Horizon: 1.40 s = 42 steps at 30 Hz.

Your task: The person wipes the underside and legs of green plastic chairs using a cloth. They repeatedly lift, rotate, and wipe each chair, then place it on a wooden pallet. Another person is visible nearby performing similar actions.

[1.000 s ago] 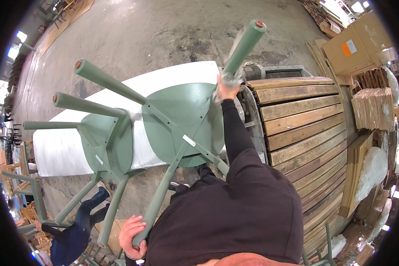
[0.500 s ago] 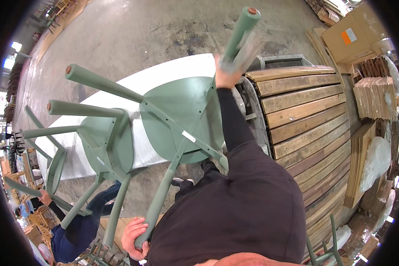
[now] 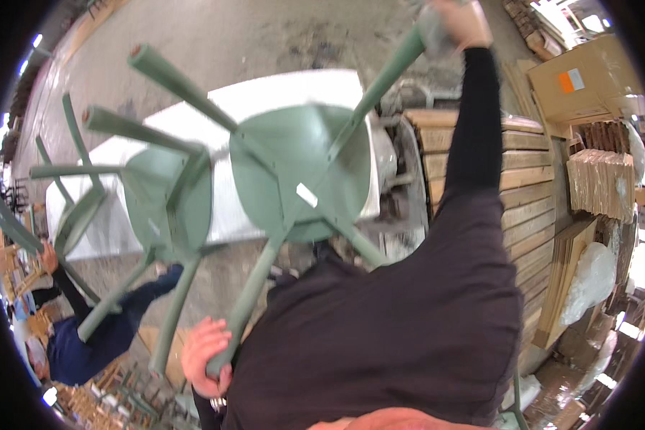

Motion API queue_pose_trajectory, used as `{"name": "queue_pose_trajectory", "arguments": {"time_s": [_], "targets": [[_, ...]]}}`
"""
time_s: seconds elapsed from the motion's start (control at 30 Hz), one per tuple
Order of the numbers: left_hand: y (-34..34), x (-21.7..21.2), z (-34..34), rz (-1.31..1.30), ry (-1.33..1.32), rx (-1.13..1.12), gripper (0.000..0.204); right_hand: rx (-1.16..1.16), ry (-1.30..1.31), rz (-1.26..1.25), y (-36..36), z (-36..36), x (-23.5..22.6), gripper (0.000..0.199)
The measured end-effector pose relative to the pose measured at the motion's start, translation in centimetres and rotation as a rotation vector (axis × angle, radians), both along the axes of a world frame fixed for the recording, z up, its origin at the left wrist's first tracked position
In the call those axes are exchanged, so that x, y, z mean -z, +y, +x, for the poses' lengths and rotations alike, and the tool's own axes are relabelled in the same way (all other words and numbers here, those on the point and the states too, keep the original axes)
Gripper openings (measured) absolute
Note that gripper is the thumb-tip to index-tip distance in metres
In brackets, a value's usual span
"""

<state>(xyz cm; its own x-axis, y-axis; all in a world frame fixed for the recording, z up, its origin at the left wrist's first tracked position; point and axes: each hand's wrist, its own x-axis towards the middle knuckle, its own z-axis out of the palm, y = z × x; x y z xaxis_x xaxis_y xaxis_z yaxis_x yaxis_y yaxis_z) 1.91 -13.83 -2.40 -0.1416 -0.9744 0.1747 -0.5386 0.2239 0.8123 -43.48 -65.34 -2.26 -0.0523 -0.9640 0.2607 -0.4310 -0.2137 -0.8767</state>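
Observation:
An upside-down green chair point(image 3: 301, 132) lies with its seat on a long white surface point(image 3: 287, 84), legs pointing up and outward; a small white label point(image 3: 307, 195) sits on its crossed braces. My left hand point(image 3: 208, 357) is closed around the end of its near leg point(image 3: 254, 290). At the tip of the far right leg point(image 3: 394, 70) is my right hand point(image 3: 467, 25), arm stretched out and smeared by motion. It presses a pale grey, cloth-like thing point(image 3: 431, 30) against the leg there. A second upturned green chair point(image 3: 142, 183) lies just to the left.
A co-worker in dark blue point(image 3: 93, 344) at the left has a hand point(image 3: 48, 256) on another green chair point(image 3: 82, 215). To my right stands a slatted wooden platform point(image 3: 527, 179). Beyond it are a cardboard box point(image 3: 588, 79) and stacked cardboard sheets point(image 3: 602, 183).
My right hand has slid up and outward along the far right leg to its tip, with the pale thing. My left hand keeps its hold. The view has shifted slightly.

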Motion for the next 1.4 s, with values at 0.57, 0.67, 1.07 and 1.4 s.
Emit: {"name": "queue_pose_trajectory", "arguments": {"time_s": [0.57, 0.67, 1.07, 1.4], "targets": [[0.9, 0.3, 0.5, 0.076, 0.031, -0.116, 0.029, -0.488, 0.221, 0.612, 15.5, 17.2, 25.6, 0.087], [1.8, -0.1, -0.2, 0.098, 0.004, -0.142, 0.029, -0.697, 0.870, 0.016, 19.8, 18.1, 27.8, 0.105], [1.3, 0.6, 0.3, 0.078, 0.042, -0.158, 0.028, -0.578, -0.015, 0.234, 15.5, 25.1, 25.2, 0.050], [1.7, 1.0, 0.8, 0.027, 0.099, -0.122, 0.031, -0.807, -0.677, 0.921, 21.4, 16.1, 13.2, 0.087]]}}
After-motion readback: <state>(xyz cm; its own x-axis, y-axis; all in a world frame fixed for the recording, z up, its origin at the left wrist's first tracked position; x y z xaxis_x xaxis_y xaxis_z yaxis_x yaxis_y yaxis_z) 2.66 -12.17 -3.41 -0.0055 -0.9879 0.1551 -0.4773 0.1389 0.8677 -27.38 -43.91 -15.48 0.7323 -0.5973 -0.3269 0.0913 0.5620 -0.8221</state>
